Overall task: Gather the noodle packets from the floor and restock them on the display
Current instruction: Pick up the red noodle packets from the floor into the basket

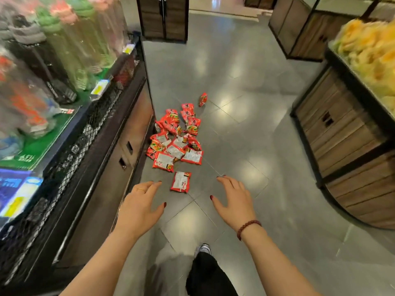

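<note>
Both hands reach forward over the grey tiled floor (245, 129), palms down and holding nothing. The left hand (139, 207) sits at about seven o'clock in the view, its fingers spread and slightly bent, with a thin ring (141, 190) on one finger. The right hand (234, 202) is at about five o'clock, fingers likewise spread and relaxed, with a beaded bracelet (248, 228) on the wrist.

The noodle packets (175, 142) lie in a loose red heap on the floor at twelve o'clock from the hands, close against the foot of the display (89, 129) that runs along the nine o'clock side. Some lie red face up, others pale back up. A single packet (180, 181) lies apart from the heap at its six o'clock edge. In the view it sits between the fingertips of the two hands, touched by neither. A stray packet (203, 99) lies alone beyond the heap, at about one o'clock from it.

The display has a black mesh rim with yellow price tags (99, 89), and blurred bottles (70, 50) stand on it. A wooden stand (342, 133) at three o'clock carries yellow goods (367, 43), too blurred to name. At six o'clock a shoe (204, 249) and a dark trouser leg (209, 274) show.
</note>
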### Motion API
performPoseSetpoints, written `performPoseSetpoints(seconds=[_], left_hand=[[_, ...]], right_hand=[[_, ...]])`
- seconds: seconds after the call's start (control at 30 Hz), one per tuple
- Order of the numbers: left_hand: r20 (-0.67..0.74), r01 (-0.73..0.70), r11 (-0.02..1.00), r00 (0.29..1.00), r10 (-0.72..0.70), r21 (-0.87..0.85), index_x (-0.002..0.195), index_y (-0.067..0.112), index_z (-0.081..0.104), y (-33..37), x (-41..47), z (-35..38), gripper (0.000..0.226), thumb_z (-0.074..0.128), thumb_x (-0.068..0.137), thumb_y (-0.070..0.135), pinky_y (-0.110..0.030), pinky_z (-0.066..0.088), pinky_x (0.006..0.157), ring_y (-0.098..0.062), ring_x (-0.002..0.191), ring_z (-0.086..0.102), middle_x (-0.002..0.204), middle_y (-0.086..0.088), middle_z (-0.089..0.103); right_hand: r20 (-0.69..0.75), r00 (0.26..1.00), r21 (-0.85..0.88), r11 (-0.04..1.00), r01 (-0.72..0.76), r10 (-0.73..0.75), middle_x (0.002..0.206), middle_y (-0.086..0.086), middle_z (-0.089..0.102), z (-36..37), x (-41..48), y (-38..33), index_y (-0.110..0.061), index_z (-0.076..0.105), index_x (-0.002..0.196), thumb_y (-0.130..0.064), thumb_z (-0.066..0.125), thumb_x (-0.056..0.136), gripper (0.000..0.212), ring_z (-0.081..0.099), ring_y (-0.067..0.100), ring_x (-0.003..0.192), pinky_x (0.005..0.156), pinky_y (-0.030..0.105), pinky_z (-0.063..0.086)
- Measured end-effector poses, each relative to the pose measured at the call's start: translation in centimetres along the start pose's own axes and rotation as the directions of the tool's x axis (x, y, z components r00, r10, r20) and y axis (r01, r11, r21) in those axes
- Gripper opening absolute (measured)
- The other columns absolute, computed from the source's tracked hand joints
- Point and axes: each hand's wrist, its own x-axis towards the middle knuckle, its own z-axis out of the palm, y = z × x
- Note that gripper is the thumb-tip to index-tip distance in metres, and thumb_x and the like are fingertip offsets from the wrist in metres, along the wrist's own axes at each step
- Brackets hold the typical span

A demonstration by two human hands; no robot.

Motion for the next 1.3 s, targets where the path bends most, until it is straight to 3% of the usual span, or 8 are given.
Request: performPoseSetpoints(seconds=[0.23, 0.5, 0.63, 0.8, 0.97, 1.07, 1.17, 1.3], left_hand=[[0.006, 0.047, 0.999, 0.999, -0.046, -0.007, 0.133, 0.016, 0.057, 4.3, 10.3, 1.0, 0.061, 0.062, 0.08, 0.044, -0.037, 0.049, 0.093, -0.025, 0.117, 0.055, 0.128, -0.003, 0.06], [0.052, 0.075, 0.995, 0.996, -0.078, 0.066, 0.124, 0.012, 0.064, 4.0, 23.1, 3.0, 0.056, 0.076, 0.076, 0.038, -0.037, 0.054, 0.082, -0.027, 0.106, 0.063, 0.117, -0.007, 0.066], [0.02, 0.127, 0.992, 0.992, -0.127, 0.025, 0.125, 0.012, 0.064, 2.7, 31.8, 4.6, 0.057, 0.074, 0.075, 0.039, -0.039, 0.054, 0.082, -0.029, 0.106, 0.063, 0.118, -0.008, 0.066], [0.036, 0.204, 0.979, 0.979, -0.203, -0.024, 0.127, 0.012, 0.062, 1.8, 42.4, 4.6, 0.057, 0.078, 0.076, 0.03, -0.04, 0.05, 0.09, -0.03, 0.114, 0.058, 0.123, -0.008, 0.064], [-0.027, 0.257, 0.966, 0.966, -0.258, -0.039, 0.125, 0.011, 0.063, 0.8, 50.8, 2.7, 0.057, 0.062, 0.073, 0.034, -0.042, 0.052, 0.088, -0.033, 0.108, 0.059, 0.119, -0.01, 0.064], [-0.062, 0.332, 0.94, 0.94, -0.337, -0.08, 0.125, 0.014, 0.063, 0.2, 54.3, 2.7, 0.054, 0.066, 0.076, 0.034, -0.04, 0.052, 0.09, -0.029, 0.11, 0.058, 0.12, -0.007, 0.064], [-0.087, 0.436, 0.894, 0.892, -0.445, -0.098, 0.128, 0.016, 0.061, 0.2, 56.9, 3.6, 0.055, 0.061, 0.078, 0.038, -0.038, 0.048, 0.093, -0.027, 0.113, 0.056, 0.123, -0.004, 0.062], [-0.085, 0.624, 0.77, 0.767, -0.636, -0.13, 0.132, 0.018, 0.057, 0.5, 60.0, 6.0, 0.055, 0.065, 0.08, 0.035, -0.042, 0.049, 0.095, -0.029, 0.118, 0.053, 0.127, -0.004, 0.06]], right_hand=[[0.016, 1.0, 0.076, 0.997, -0.002, 0.001, 0.137, 0.0, 0.049, -3.5, 10.4, 5.3, -0.019, 0.049, 0.134, -0.033, 0.062, 0.088, 0.05, 0.042, 0.022, 0.126, 0.105, 0.03, 0.03], [0.054, 0.998, 0.1, 0.995, 0.028, -0.034, 0.145, -0.005, 0.04, -4.5, 24.2, 8.7, -0.026, 0.04, 0.141, -0.041, 0.056, 0.092, 0.054, 0.034, 0.016, 0.134, 0.111, 0.028, 0.027], [0.078, 0.993, 0.082, 0.993, 0.085, -0.092, 0.142, -0.005, 0.044, -4.6, 33.5, 9.8, -0.024, 0.042, 0.139, -0.037, 0.058, 0.091, 0.052, 0.036, 0.016, 0.131, 0.107, 0.022, 0.024], [0.158, 0.973, 0.054, 0.986, 0.159, -0.165, 0.141, -0.005, 0.043, -5.1, 44.5, 9.9, -0.024, 0.042, 0.14, -0.035, 0.058, 0.091, 0.052, 0.036, 0.017, 0.13, 0.105, 0.023, 0.025], [0.242, 0.947, 0.076, 0.977, 0.199, -0.212, 0.139, -0.003, 0.045, -5.6, 53.6, 9.2, -0.022, 0.042, 0.139, -0.037, 0.058, 0.09, 0.054, 0.038, 0.019, 0.129, 0.11, 0.028, 0.029], [0.285, 0.925, 0.102, 0.967, 0.232, -0.252, 0.134, 0.001, 0.049, -5.4, 59.0, 9.2, -0.019, 0.046, 0.135, -0.033, 0.062, 0.088, 0.052, 0.042, 0.023, 0.126, 0.109, 0.037, 0.035], [0.363, 0.882, 0.123, 0.953, 0.275, -0.302, 0.13, 0.004, 0.051, -4.7, 64.9, 9.4, -0.018, 0.049, 0.132, -0.029, 0.063, 0.086, 0.049, 0.044, 0.025, 0.122, 0.103, 0.036, 0.039], [0.484, 0.799, 0.161, 0.934, 0.319, -0.356, 0.125, 0.005, 0.054, -3.0, 72.1, 9.9, -0.018, 0.051, 0.128, -0.027, 0.065, 0.087, 0.044, 0.046, 0.023, 0.12, 0.102, 0.033, 0.038]])
